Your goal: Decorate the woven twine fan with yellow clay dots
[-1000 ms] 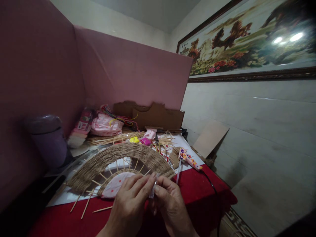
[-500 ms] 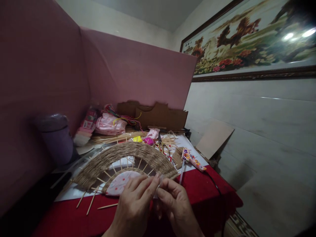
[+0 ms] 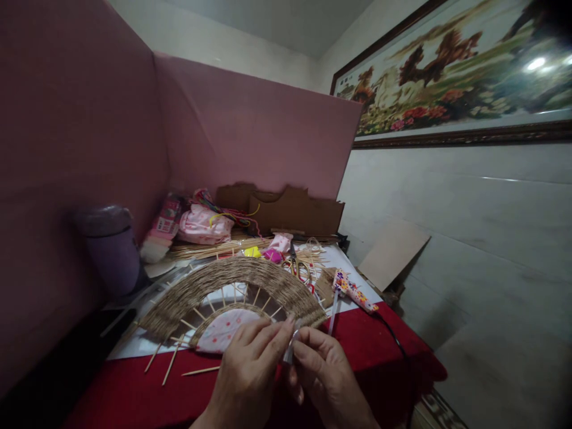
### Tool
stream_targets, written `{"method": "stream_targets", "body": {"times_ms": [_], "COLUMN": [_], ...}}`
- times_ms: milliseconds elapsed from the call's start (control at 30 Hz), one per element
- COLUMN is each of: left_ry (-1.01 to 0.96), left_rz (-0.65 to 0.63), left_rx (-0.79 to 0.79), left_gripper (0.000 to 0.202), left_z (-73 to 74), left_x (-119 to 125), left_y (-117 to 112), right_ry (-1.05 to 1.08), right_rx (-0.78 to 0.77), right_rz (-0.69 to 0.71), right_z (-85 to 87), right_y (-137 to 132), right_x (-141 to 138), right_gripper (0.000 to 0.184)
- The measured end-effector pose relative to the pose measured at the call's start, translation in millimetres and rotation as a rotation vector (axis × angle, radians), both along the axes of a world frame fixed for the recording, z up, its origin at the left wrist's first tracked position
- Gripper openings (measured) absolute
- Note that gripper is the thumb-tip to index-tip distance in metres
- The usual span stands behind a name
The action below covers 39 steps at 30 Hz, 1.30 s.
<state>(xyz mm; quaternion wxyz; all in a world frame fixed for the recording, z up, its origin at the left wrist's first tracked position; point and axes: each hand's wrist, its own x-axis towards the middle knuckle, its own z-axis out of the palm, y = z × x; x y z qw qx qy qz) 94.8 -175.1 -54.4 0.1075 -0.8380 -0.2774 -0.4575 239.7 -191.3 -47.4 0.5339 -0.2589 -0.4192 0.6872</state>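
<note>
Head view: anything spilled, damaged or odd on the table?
No spill that I can see. One oddity: the brown cardboard at the back has an uneven, notched top edge, as if roughly cut or torn.

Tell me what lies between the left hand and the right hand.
A small, shiny, translucent, plastic-looking piece, as the head view shows.

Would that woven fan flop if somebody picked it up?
Probably not much: the woven fan has wooden sticks bridging its bands. It looks light for its size, given those thin sticks and open gaps. The protruding stick ends might snap if pushed.
</note>
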Motion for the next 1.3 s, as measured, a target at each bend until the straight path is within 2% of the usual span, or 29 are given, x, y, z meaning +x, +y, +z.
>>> {"method": "stream_targets", "body": {"times_ms": [667, 867, 1000, 1100, 1200, 1300], "left_ry": [0.031, 0.096, 0.108, 0.049, -0.062, -0.184], "left_rz": [-0.002, 0.071, 0.093, 0.069, 0.025, -0.069], "left_rx": [0.027, 0.063, 0.053, 0.026, -0.057, -0.167], "left_gripper": [0.043, 0.045, 0.043, 0.041, 0.037, 0.025], "left_z": [0.5, -2.3, -3.1, 2.6, 12.4, 20.0], "left_x": [-2, -5, -4, -4, -2, 2], "left_y": [-2, -1, -1, -5, -12, -16], "right_ry": [-0.086, -0.047, -0.048, -0.077, -0.188, -0.367], "right_rx": [0.069, 0.015, 0.009, 0.044, 0.124, 0.258], "right_rz": [-0.039, -0.055, -0.104, -0.201, -0.327, -0.376], "right_z": [4.9, 2.0, -1.3, -2.1, -1.3, -0.4], "right_y": [-3, -4, -3, -1, 0, -2], "right_x": [3, 1, -1, -1, 0, -1], "right_gripper": [0.031, 0.031, 0.032, 0.030, 0.025, 0.018]}}
